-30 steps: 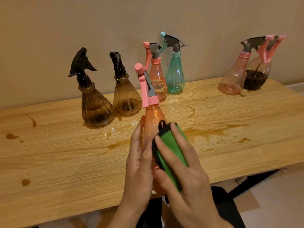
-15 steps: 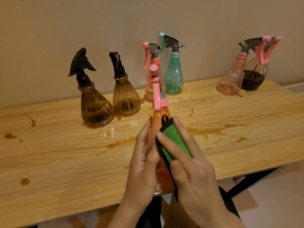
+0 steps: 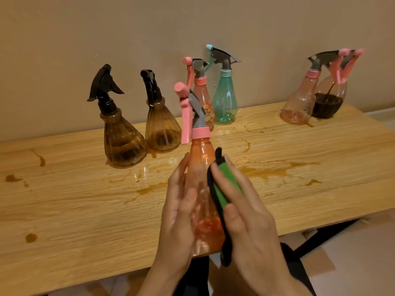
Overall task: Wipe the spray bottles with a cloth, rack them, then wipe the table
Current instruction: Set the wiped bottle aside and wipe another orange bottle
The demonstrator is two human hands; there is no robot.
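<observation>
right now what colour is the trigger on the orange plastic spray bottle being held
Pink trigger, on a grey sprayer head; head view.

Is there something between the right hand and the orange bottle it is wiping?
Yes. The green cloth lies between the right hand and the orange bottle, pressed against the bottle's right side. The left hand holds the bottle directly.
</observation>
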